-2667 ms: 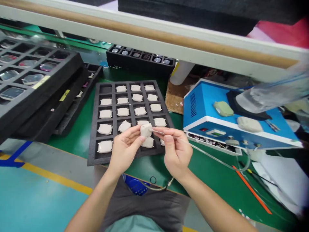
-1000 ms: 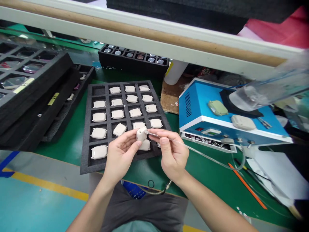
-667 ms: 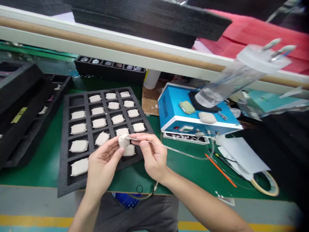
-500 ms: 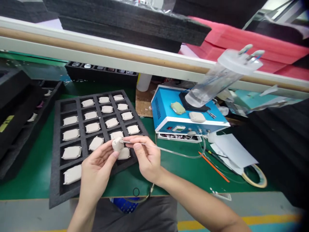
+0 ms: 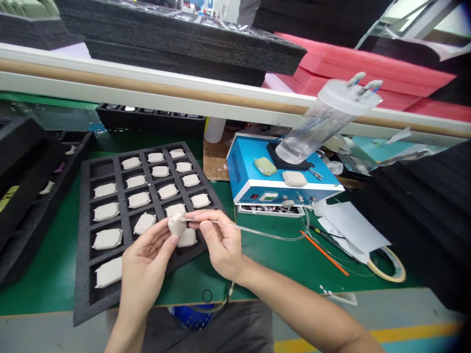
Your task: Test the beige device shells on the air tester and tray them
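My left hand (image 5: 149, 264) pinches a small beige plastic casing (image 5: 176, 224) between thumb and fingers, tilted up above the foam tray. In my right hand (image 5: 222, 242) is a thin metal needle (image 5: 190, 220), its tip against or just at the casing's edge. A clear flexible tube (image 5: 265, 233) runs from the needle to the blue box machine (image 5: 243, 171). Below the hands lies a black foam tray (image 5: 86, 235), with similar beige casings (image 5: 107, 239) in most of its compartments; the back left compartment holds none.
A clear cylinder (image 5: 309, 130) stands on the machine, with a greenish casing (image 5: 265, 166) and a beige casing (image 5: 294, 178) beside it. To the right lie an orange stick (image 5: 326, 253), white paper (image 5: 355, 225) and a tape roll (image 5: 395, 264). A shelf edge (image 5: 147, 86) crosses behind.
The camera view has shifted slightly, so the bench sits a little lower and further left. Both hands keep nearly the same pose, the needle still at the casing.
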`<move>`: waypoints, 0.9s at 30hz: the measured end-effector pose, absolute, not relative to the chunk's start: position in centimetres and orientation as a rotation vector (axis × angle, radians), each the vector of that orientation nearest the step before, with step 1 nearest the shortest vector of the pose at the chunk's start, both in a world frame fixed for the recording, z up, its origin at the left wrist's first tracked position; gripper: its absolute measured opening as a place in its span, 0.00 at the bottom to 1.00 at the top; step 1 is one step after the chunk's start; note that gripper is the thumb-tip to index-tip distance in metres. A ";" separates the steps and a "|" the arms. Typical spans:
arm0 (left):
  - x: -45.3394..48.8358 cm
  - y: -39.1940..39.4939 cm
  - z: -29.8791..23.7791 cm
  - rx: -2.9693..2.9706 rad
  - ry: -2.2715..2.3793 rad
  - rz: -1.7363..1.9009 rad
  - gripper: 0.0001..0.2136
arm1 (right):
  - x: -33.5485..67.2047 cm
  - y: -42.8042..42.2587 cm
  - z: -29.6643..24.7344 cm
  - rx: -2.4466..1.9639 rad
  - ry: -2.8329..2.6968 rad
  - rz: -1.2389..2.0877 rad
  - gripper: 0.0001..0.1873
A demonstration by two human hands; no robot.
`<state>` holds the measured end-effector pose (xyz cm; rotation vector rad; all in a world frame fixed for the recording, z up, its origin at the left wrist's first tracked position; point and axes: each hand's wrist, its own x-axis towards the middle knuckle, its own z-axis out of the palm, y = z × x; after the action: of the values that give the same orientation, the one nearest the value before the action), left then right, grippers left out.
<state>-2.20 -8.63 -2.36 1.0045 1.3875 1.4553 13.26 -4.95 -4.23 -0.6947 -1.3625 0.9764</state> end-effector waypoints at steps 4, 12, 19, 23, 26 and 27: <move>-2.3 -8.7 -2.4 0.999 1.387 1.450 0.22 | 13.2 -4.9 -4.2 -0.704 -1.364 0.981 0.11; -2.2 -8.6 -2.4 0.987 1.388 1.454 0.21 | 13.3 -5.0 -4.2 -0.708 -1.359 0.982 0.11; -2.2 -8.7 -2.4 0.994 1.379 1.464 0.21 | 13.2 -5.0 -4.1 -0.691 -1.350 0.986 0.10; -2.2 -8.7 -2.4 0.998 1.387 1.456 0.21 | 13.2 -5.0 -4.1 -0.711 -1.360 0.988 0.11; -2.2 -8.7 -2.4 1.003 1.398 1.452 0.21 | 13.2 -5.0 -4.2 -0.715 -1.360 0.991 0.12; -2.2 -8.7 -2.4 1.006 1.402 1.450 0.22 | 13.2 -5.0 -4.2 -0.713 -1.361 0.990 0.12</move>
<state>-2.24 -8.70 -2.38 1.0061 1.4019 1.4501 13.23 -4.99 -4.19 -0.7125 -1.3608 0.9899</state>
